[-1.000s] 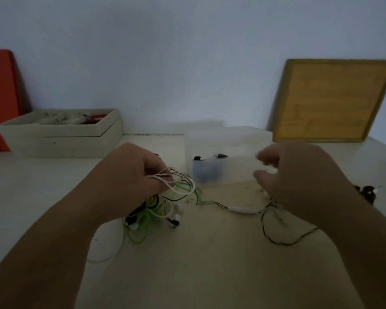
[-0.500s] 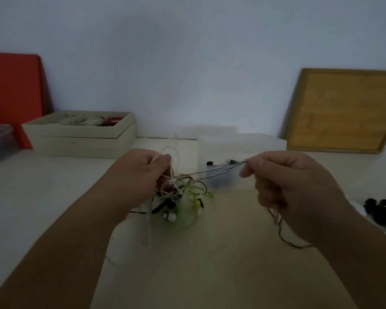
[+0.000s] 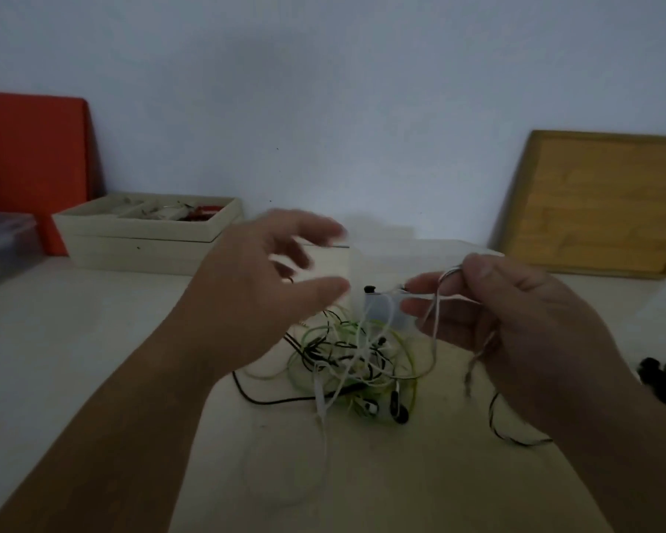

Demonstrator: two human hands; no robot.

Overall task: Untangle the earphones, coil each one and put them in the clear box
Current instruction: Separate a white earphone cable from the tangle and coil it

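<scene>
A tangle of earphones (image 3: 356, 359) in green, white and black cable lies on the table between my hands. My right hand (image 3: 516, 321) pinches a black-and-white striped cable (image 3: 445, 277) between thumb and fingers, and its tail hangs down past my wrist. A white cable runs from that hand into the tangle. My left hand (image 3: 262, 286) hovers above the tangle's left side with spread fingers and holds nothing. The clear box (image 3: 381, 263) stands just behind the tangle, partly hidden by both hands, with dark earbuds visible inside.
A beige tray box (image 3: 147, 240) with small items sits at the back left, next to a red board (image 3: 31, 155). A wooden board (image 3: 600, 201) leans on the wall at the back right. Black earbuds (image 3: 662, 378) lie at the right edge.
My left hand has let go of the cables and opened; the tangle has dropped onto the table. My right hand has kept its pinch on the striped cable.
</scene>
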